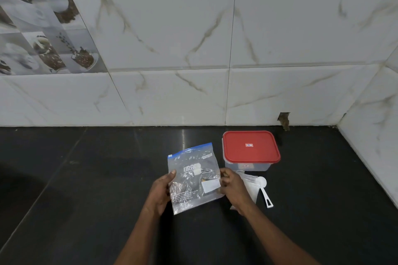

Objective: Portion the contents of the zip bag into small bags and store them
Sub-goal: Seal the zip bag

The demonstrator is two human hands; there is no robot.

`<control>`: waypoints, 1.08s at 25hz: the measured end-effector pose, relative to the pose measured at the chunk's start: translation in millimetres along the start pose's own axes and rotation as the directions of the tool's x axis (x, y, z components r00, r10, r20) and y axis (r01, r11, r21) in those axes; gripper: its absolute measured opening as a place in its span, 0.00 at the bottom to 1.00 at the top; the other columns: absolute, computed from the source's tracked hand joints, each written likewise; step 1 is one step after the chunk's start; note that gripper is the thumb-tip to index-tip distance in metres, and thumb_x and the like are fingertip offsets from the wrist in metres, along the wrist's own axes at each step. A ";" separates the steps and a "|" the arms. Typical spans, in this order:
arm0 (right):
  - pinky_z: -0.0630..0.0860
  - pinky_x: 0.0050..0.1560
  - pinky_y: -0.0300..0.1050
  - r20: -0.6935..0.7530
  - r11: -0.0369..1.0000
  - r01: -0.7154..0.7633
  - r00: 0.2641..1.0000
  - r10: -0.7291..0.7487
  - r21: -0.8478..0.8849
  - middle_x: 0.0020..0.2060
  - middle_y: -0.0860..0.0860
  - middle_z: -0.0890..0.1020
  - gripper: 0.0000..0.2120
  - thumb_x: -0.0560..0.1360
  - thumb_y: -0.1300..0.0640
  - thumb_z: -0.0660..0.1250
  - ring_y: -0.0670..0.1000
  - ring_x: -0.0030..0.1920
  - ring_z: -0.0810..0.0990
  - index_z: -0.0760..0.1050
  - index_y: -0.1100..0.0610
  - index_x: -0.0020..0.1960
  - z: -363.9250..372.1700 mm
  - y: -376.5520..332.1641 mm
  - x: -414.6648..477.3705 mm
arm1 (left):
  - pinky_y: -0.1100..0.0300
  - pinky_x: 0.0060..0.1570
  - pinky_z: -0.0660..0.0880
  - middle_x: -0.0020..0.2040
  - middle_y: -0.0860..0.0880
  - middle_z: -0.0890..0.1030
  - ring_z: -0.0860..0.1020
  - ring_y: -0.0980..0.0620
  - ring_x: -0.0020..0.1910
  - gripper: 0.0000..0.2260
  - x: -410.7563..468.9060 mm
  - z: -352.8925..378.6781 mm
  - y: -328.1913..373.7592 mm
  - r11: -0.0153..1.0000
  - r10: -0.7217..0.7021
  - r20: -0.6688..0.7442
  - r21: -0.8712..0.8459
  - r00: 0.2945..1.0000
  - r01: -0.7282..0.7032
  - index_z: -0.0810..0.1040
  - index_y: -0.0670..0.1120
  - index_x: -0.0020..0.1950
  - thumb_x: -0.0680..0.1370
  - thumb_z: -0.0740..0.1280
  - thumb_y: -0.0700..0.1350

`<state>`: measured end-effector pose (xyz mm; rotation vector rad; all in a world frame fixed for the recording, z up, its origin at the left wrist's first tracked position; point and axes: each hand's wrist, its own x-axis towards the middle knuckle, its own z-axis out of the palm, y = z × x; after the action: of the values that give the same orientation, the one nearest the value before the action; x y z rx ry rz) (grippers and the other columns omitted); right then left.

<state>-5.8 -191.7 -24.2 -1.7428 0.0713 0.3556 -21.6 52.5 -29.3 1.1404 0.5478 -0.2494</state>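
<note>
A clear zip bag (pixel 193 176) with a blue seal strip and white print is held upright above the dark counter. My left hand (pixel 160 191) grips its left edge and my right hand (pixel 232 188) grips its right edge. Brownish contents show low inside the bag. Small clear bags (pixel 251 185) lie flat on the counter just behind my right hand, partly hidden by it. A white plastic scoop (pixel 264 191) lies beside them. A clear box with a red lid (pixel 251 146) stands closed behind the scoop.
The black counter (pixel 86 178) runs back to a white marble-tiled wall (pixel 172 97). A second wall closes the right side (pixel 370 135). A small hole in the tile sits at the wall's foot (pixel 284 120).
</note>
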 end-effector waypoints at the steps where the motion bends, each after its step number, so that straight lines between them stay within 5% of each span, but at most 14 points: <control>1: 0.82 0.47 0.48 0.032 1.000 0.017 0.999 -0.017 0.026 0.45 0.52 0.86 0.29 0.66 0.78 0.64 0.50 0.47 0.84 0.76 0.50 0.56 -1.6 -2.0 -1.2 | 0.37 0.64 0.75 0.60 0.30 0.81 0.82 0.37 0.52 0.21 -0.3 3.6 3.9 1.000 0.004 0.028 -0.023 1.000 -0.003 0.79 0.33 0.62 0.75 0.71 0.45; 4: 0.82 0.50 0.46 0.047 0.992 0.052 0.997 -0.058 0.112 0.50 0.51 0.86 0.23 0.69 0.75 0.68 0.50 0.51 0.84 0.77 0.54 0.57 -4.6 -7.8 -2.9 | 0.40 0.54 0.81 0.58 0.31 0.82 0.85 0.39 0.46 0.23 0.6 11.3 10.2 0.992 0.114 0.037 -0.050 0.993 -0.112 0.79 0.33 0.61 0.67 0.75 0.36; 8: 0.80 0.48 0.39 -0.074 0.986 0.102 0.993 -0.092 0.136 0.46 0.49 0.86 0.13 0.73 0.67 0.72 0.48 0.50 0.84 0.80 0.51 0.52 -8.0 -13.6 -2.5 | 0.46 0.50 0.82 0.49 0.36 0.85 0.85 0.43 0.43 0.29 0.8 11.4 9.4 0.972 0.234 0.051 -0.032 0.971 -0.232 0.80 0.34 0.60 0.60 0.78 0.39; 14: 0.80 0.53 0.41 -0.136 0.962 0.135 0.985 -0.105 0.235 0.48 0.51 0.86 0.14 0.72 0.61 0.75 0.48 0.51 0.85 0.80 0.58 0.57 -7.8 -21.5 0.5 | 0.53 0.43 0.84 0.46 0.42 0.87 0.85 0.49 0.41 0.10 -9.7 16.6 19.1 0.922 0.387 0.018 -0.003 0.922 -0.387 0.84 0.40 0.51 0.72 0.72 0.41; 19: 0.79 0.48 0.44 -0.248 0.925 0.245 0.953 -0.174 0.290 0.41 0.56 0.86 0.03 0.73 0.64 0.72 0.51 0.44 0.84 0.82 0.59 0.46 -7.0 -42.8 6.2 | 0.52 0.49 0.83 0.49 0.38 0.86 0.85 0.46 0.44 0.11 -15.8 24.6 25.9 0.901 0.432 0.043 0.025 0.901 -0.434 0.85 0.38 0.53 0.72 0.72 0.40; 23: 0.80 0.51 0.42 -0.226 0.919 0.226 0.961 -0.157 0.324 0.43 0.52 0.87 0.11 0.72 0.63 0.74 0.48 0.45 0.85 0.80 0.58 0.53 -16.4 -47.6 4.0 | 0.51 0.49 0.83 0.49 0.38 0.86 0.85 0.46 0.45 0.12 -20.5 31.4 27.9 0.879 0.472 0.067 0.038 0.879 -0.475 0.84 0.37 0.54 0.72 0.72 0.39; 27: 0.78 0.48 0.44 -0.292 0.910 0.271 0.939 -0.180 0.314 0.42 0.54 0.86 0.06 0.73 0.67 0.72 0.47 0.42 0.84 0.81 0.63 0.50 -20.9 -52.9 3.0 | 0.55 0.48 0.81 0.46 0.38 0.86 0.84 0.48 0.43 0.07 -24.0 37.1 31.7 0.850 0.520 0.045 0.064 0.853 -0.522 0.84 0.34 0.51 0.76 0.69 0.36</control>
<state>14.0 -200.6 28.4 -1.4133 0.1101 -0.0585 -16.9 29.7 19.9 1.3131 0.1874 0.1911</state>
